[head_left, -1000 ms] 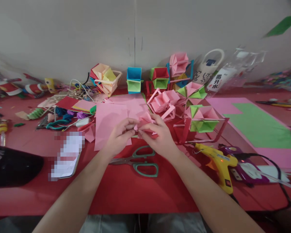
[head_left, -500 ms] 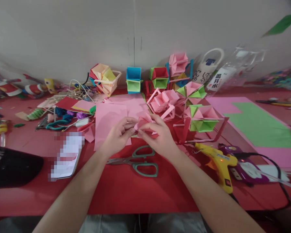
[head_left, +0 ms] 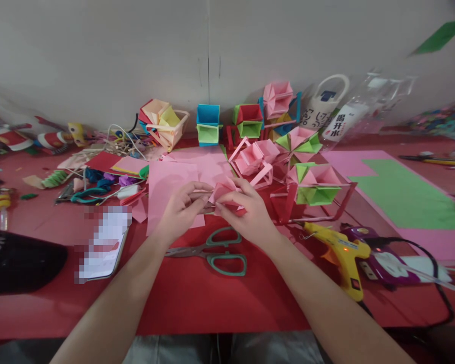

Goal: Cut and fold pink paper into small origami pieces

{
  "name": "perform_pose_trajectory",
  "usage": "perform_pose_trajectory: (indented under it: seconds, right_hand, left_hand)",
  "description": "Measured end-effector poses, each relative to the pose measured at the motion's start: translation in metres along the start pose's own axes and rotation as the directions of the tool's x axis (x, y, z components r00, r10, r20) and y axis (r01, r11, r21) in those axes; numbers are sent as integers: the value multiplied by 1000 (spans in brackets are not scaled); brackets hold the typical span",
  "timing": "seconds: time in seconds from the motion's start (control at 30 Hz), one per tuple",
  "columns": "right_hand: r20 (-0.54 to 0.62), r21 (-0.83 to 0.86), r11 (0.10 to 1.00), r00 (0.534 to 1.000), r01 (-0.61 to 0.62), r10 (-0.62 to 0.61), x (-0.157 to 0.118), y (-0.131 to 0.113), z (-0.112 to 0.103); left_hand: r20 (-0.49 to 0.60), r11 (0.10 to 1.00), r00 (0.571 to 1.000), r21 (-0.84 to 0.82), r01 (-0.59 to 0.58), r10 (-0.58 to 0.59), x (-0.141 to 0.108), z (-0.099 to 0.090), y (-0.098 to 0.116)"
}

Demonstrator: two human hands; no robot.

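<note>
A small piece of folded pink paper [head_left: 223, 188] is held up between my two hands, above the table's middle. My right hand [head_left: 247, 208] pinches it between thumb and fingers from the right. From the left, my left hand [head_left: 186, 206] has its bent fingers and thumb closed at the paper's left edge; the fingers partly hide it. Just below the hands lies a pair of scissors [head_left: 217, 253] with green handles, its blades pointing left. Flat pink paper sheets [head_left: 170, 189] lie beneath and behind my left hand.
Folded paper constructions [head_left: 318, 187] stand behind and to the right. A yellow hot glue gun [head_left: 343, 255] lies at right beside a purple power strip [head_left: 387, 263]. A phone [head_left: 106, 245] and a black container [head_left: 20, 260] are at left; a clear bottle [head_left: 349, 114] leans against the wall.
My left hand's fingers have shifted slightly at the left edge of the folded pink paper. My right hand keeps its pinch, and the table things are unmoved.
</note>
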State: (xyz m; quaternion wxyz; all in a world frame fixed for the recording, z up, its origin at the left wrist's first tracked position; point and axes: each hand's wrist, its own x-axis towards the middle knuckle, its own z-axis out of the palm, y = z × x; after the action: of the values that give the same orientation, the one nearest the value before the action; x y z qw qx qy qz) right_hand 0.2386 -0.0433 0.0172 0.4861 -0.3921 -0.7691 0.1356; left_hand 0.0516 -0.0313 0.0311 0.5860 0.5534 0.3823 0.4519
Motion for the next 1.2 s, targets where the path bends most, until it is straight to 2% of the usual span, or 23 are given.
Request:
perform_pose_trajectory:
  seconds: [0.17,0.37,0.6,0.8,0.97,1.2]
  right_hand:
    - [16,1,1000,1000,9,-9,0,-1,0]
    - [87,48,999,996,9,-13,1,-3,0]
    - [138,106,994,990,8,-23,1,-4,-2]
    - [151,116,993,989,-20,3,1,-4,-2]
    - [137,97,994,990,-47,33,0,-2,-1]
    - [163,84,996,986,-26,12,0,-1,-2]
  left_hand:
    - [-20,999,999,-17,29,-29,1,0,1]
    - [20,994,995,-37,99,-99,3,-6,3]
    - [16,986,986,-25,165,-164,1,-7,5]
    - [12,985,985,-15,170,-170,2,-7,7]
    - [52,981,980,-23,193,-192,2,-9,7]
    - [88,980,978,-53,192,-187,1,-11,7]
